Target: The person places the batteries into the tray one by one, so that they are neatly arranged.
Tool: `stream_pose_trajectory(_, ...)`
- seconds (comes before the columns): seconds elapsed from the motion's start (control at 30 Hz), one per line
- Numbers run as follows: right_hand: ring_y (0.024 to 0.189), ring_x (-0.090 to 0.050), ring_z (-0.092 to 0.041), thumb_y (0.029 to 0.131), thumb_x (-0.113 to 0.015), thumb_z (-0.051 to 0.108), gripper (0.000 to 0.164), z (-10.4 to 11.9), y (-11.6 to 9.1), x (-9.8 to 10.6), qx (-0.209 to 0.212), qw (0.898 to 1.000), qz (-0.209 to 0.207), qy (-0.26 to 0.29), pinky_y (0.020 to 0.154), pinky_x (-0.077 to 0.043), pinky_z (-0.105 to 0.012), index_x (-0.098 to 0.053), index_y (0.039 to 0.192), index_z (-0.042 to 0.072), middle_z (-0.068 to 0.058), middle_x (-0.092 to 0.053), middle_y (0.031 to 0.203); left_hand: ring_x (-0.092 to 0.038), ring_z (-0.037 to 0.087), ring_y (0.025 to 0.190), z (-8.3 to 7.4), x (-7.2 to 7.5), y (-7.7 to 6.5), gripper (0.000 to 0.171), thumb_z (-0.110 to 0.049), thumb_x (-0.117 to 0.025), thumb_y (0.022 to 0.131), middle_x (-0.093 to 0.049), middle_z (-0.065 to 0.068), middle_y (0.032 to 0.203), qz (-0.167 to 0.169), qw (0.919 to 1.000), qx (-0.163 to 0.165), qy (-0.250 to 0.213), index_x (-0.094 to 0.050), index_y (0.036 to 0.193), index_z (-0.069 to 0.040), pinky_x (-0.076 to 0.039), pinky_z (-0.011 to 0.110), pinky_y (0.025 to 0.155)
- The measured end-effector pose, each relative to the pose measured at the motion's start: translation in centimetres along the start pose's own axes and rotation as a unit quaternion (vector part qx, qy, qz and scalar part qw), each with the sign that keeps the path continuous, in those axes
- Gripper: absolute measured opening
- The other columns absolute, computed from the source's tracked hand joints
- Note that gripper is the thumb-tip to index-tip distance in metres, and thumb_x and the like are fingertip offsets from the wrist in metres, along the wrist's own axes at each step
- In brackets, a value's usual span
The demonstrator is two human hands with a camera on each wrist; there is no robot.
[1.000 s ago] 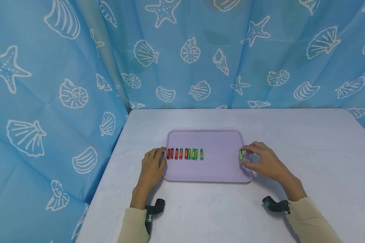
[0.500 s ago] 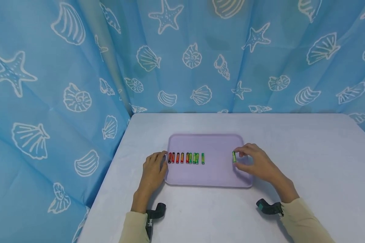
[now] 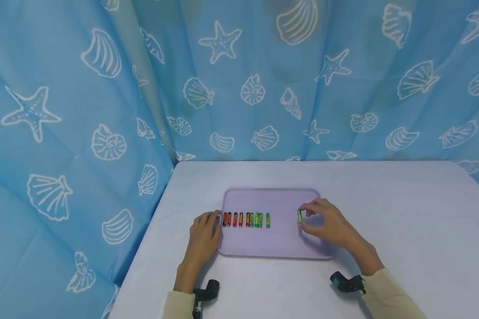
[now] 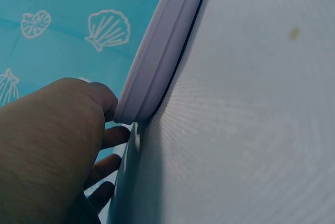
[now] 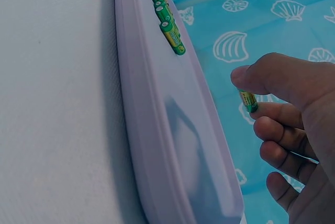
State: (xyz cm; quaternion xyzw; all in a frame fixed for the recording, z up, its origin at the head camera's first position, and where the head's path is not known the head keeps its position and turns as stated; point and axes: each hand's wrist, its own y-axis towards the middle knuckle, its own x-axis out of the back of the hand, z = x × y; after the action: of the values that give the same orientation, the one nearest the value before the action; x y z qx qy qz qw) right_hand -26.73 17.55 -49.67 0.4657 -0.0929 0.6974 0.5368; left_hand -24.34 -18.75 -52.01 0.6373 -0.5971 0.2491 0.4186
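My right hand (image 3: 329,224) pinches a green battery (image 3: 300,216) between thumb and index finger, above the right part of the lilac tray (image 3: 279,250). In the right wrist view this battery (image 5: 247,100) hangs below the thumb tip, with the other fingers loosely bent. On the tray's left half, red batteries (image 3: 235,219) and green batteries (image 3: 260,220) stand side by side in one row. The rightmost green battery (image 3: 268,220) sits slightly apart. My left hand (image 3: 202,237) rests at the tray's left edge, relaxed, its thumb touching the rim in the left wrist view.
A white cloth covers the table (image 3: 271,288). Behind and to the left hangs a blue curtain (image 3: 239,66) with white shell and starfish prints. Each wrist carries a black camera mount (image 3: 345,282).
My right hand has moved left with the green battery, from the tray's right rim inward over the tray. The left hand stays at the tray's edge. The head view has tilted up slightly.
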Motion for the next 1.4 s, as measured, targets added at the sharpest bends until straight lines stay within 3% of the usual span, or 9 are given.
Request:
stream_pose_trajectory(0.23, 0.093, -0.054, -0.02, 0.079, -0.085, 0.014, 0.04, 0.6, -0.1, 0.0, -0.016, 1.0, 0.0, -0.019, 0.078, -0.05, -0.044, -0.071, 0.116, 0.01, 0.001, -0.06, 0.095, -0.039, 0.037, 0.135, 0.0, 0.0, -0.3, 0.041, -0.019, -0.054, 0.102, -0.053, 0.013, 0.138, 0.005, 0.9999, 0.014, 0.004, -0.054, 0.142, -0.011, -0.028, 0.057, 0.113)
stream_pose_trajectory(0.5, 0.093, -0.056, -0.021, 0.079, -0.085, 0.017, 0.041, 0.6, 0.5, -0.4, -0.013, 1.0, -0.006, -0.028, 0.081, -0.049, -0.045, -0.071, 0.117, 0.01, 0.003, -0.06, 0.096, -0.042, 0.037, 0.132, -0.1, -0.1, -0.2, 0.04, -0.017, -0.055, 0.101, -0.055, 0.013, 0.134, -0.009, 0.9999, -0.004, -0.002, -0.055, 0.14, -0.009, -0.031, 0.058, 0.11)
stream_pose_trajectory(0.77, 0.093, -0.055, -0.021, 0.081, -0.084, 0.019, 0.04, 1.1, 1.3, -1.6, -0.022, 1.0, 0.014, -0.016, 0.083, -0.047, -0.045, -0.071, 0.117, 0.011, 0.002, -0.06, 0.096, -0.043, 0.037, 0.131, 0.2, -0.2, -0.2, 0.039, -0.017, -0.055, 0.101, -0.056, 0.012, 0.132, -0.018, 0.9997, -0.013, 0.004, -0.055, 0.14, -0.009, -0.032, 0.058, 0.109)
stream_pose_trajectory(1.1, 0.091, -0.05, -0.016, 0.079, -0.085, 0.02, 0.037, 1.4, 2.3, -3.2, 0.009, 1.0, 0.014, 0.0, 0.086, -0.042, -0.044, -0.072, 0.113, 0.012, 0.006, -0.057, 0.092, -0.042, 0.036, 0.132, 0.2, -0.2, -0.1, 0.04, -0.019, -0.055, 0.101, -0.055, 0.011, 0.134, -0.014, 0.9999, -0.005, 0.003, -0.055, 0.141, -0.011, -0.031, 0.057, 0.11)
stream_pose_trajectory(1.4, 0.091, -0.049, -0.016, 0.081, -0.083, 0.023, 0.036, 1.7, 3.0, -4.5, -0.009, 0.999, 0.039, -0.01, 0.087, -0.039, -0.045, -0.072, 0.113, 0.012, 0.006, -0.056, 0.092, -0.043, 0.037, 0.131, 0.3, -0.2, 0.0, 0.039, -0.019, -0.054, 0.102, -0.056, 0.011, 0.133, -0.013, 0.9999, -0.009, 0.006, -0.055, 0.14, -0.01, -0.032, 0.057, 0.109)
